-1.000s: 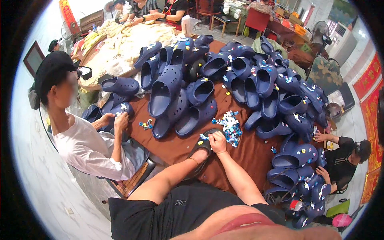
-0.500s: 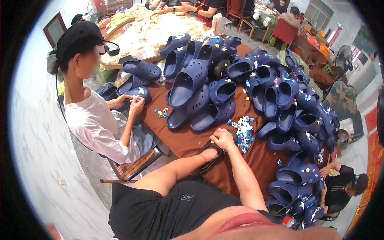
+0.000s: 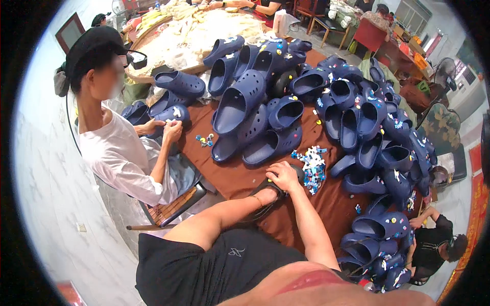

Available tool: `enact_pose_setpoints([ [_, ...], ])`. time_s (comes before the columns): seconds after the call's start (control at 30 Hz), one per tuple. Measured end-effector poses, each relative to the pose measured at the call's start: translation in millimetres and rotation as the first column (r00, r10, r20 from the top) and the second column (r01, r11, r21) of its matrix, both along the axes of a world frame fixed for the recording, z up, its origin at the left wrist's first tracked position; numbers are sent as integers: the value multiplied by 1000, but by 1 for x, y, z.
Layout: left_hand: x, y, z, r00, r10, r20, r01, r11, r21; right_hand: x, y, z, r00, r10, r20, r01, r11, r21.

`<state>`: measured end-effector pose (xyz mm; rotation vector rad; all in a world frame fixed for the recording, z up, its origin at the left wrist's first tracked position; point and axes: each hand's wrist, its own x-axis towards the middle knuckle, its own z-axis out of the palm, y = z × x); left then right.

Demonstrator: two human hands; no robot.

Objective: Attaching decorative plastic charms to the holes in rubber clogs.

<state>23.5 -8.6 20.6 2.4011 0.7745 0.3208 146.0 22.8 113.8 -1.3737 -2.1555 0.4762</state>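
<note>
In front of me a dark clog (image 3: 279, 193) sits at the near edge of the brown-covered table (image 3: 235, 181). My left hand (image 3: 267, 195), a thin band around its wrist, reaches into the clog's opening and holds it. Those fingers are hidden inside. From the right, my right hand (image 3: 283, 176) lies over the clog's toe, fingers bent and pressed on it. A tiny yellow piece shows by the fingertips. Just right of this hand is a pile of small blue and white shoe charms (image 3: 312, 168). Several navy clogs (image 3: 240, 104) are stacked beyond my hands.
A large heap of charm-covered clogs (image 3: 367, 120) fills the table's right side. On the left, a seated co-worker (image 3: 120, 148) handles a clog (image 3: 173, 113) beside a few charms (image 3: 205, 140). Another person (image 3: 434, 245) sits at lower right. A round tray (image 3: 144, 76) stands behind.
The view has shifted slightly. My right hand stays on the clog, its fingers a little changed in position. The co-worker on the left still handles the same clog.
</note>
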Motion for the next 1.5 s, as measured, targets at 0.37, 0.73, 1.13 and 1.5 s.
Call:
enact_pose_setpoints([
  [0.37, -1, -1, 11, 992, 124, 28, -117, 979, -167, 0, 0, 10, 991, 8, 134, 7, 993, -114],
  [0.73, 2, 4, -22, 992, 84, 90, -89, 994, 57, 1, -2, -1, 999, -15, -31, 15, 1000, -5],
  [1.13, -1, 1, 1, 983, 180, 26, -179, 984, -22, 3, -8, 5, 988, 104, -114, -101, 994, 29],
  [1.5, -1, -3, 1, 993, 114, -6, -114, 993, -3, 4, -6, 1, 984, 146, -101, -150, 988, -30],
])
